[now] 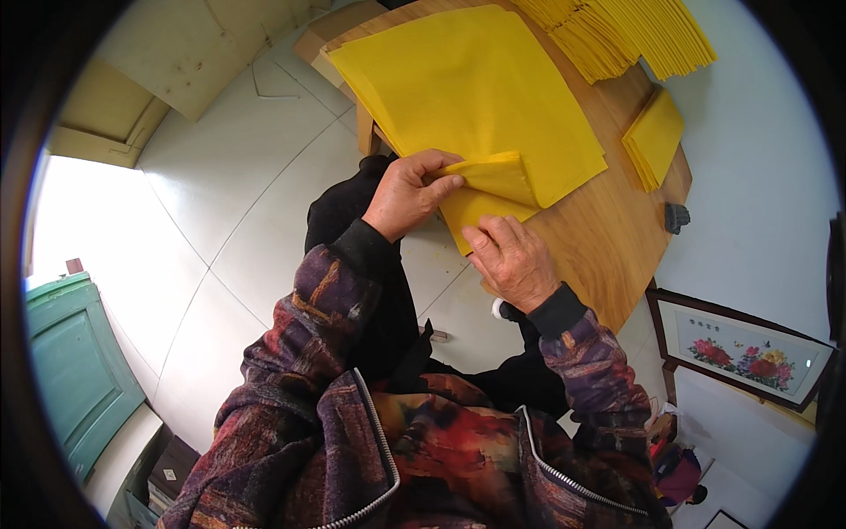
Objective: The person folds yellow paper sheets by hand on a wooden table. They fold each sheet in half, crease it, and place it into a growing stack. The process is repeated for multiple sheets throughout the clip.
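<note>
Left hand (412, 189) has the flap (498, 172), thumb below and fingers above, a neat pinch on the turned-back near end of the sheets (467, 84). Right hand (515, 264) sits just beside it at the near corner, fingers curled in; whether they grip that corner or only rest against it, I cannot tell.

And the sheets themselves, spread across the near-left part of the table (608, 251): thin, matt, cloth-like, light by the look of them. Soft enough to lift in a rounded fold, yet with some body, I'd judge; little risk of breaking, more of creasing or of layers sliding apart. Best hold? The free edge or a corner, thumb and fingers on opposite faces.

Now the edges: the near corner appears to poke past the table's rim, with the pale floor (233, 216) beneath, so there's no support there. Bare wood opens up to the right of the sheets, good room for the right hand. Further out, a small yellow pile (652, 137) lies by the wall side, a dark lump (676, 218) near it at the table's edge, and bundles (626, 35) crowd the far end, leaving tighter space there.
</note>
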### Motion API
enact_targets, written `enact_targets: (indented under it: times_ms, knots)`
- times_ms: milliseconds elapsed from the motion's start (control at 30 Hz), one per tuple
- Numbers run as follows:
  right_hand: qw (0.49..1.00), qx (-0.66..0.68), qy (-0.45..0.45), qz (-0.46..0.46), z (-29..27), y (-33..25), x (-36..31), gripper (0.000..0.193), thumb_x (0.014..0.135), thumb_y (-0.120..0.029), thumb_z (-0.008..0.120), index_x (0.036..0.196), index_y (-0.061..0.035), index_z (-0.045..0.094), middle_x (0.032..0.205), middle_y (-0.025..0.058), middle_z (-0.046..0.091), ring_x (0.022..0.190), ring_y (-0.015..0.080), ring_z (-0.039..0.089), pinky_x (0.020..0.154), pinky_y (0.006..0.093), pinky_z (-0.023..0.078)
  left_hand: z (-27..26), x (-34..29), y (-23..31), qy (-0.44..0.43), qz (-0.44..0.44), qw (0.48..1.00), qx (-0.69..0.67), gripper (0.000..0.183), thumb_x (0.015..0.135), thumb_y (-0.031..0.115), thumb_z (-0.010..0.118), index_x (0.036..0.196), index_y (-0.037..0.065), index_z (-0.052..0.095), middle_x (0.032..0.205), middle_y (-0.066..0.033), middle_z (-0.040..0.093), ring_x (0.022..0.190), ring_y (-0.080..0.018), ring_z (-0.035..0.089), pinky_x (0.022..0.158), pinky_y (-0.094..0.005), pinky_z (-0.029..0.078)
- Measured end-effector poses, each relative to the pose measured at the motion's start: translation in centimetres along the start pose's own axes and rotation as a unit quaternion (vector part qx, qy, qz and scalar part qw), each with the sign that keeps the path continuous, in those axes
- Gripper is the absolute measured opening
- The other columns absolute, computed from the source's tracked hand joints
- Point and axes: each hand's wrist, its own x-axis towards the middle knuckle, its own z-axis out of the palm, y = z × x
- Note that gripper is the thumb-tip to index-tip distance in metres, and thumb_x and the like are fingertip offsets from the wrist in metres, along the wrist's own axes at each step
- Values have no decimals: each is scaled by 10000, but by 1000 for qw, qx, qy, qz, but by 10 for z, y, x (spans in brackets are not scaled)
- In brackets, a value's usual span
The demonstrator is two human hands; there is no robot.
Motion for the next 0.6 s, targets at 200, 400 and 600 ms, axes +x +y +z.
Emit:
enact_targets:
  times_ms: [200, 400, 600]
  knots:
    - [998, 57, -1, 27, -7, 0, 3, 111, 732, -64, 643, 821, -61, 576, 849, 65, 536, 781, 234, 556, 634, 339, 492, -2, -1, 2, -23, -5, 999, 30, 249, 918, 106, 640, 1126, -29, 615, 958, -15, 654, 889, -81, 569, 829, -231, 470]
    - [971, 196, -23, 136, -16, 3, 12, 135, 729, -39, 685, 770, -50, 557, 793, 87, 546, 764, 287, 576, 621, 377, 479, -2, 0, 1, -31, -1, 999, 17, 244, 920, 107, 637, 1126, -23, 619, 967, -17, 653, 900, -84, 573, 844, -237, 471]
    - [906, 344, -101, 224, -27, 18, 21, 131, 785, -51, 707, 766, -16, 582, 723, 66, 548, 640, 181, 543, 561, 298, 432, -3, 0, 4, -30, 4, 999, 37, 219, 926, 104, 625, 1106, -21, 628, 969, -21, 657, 915, -91, 581, 861, -246, 472]
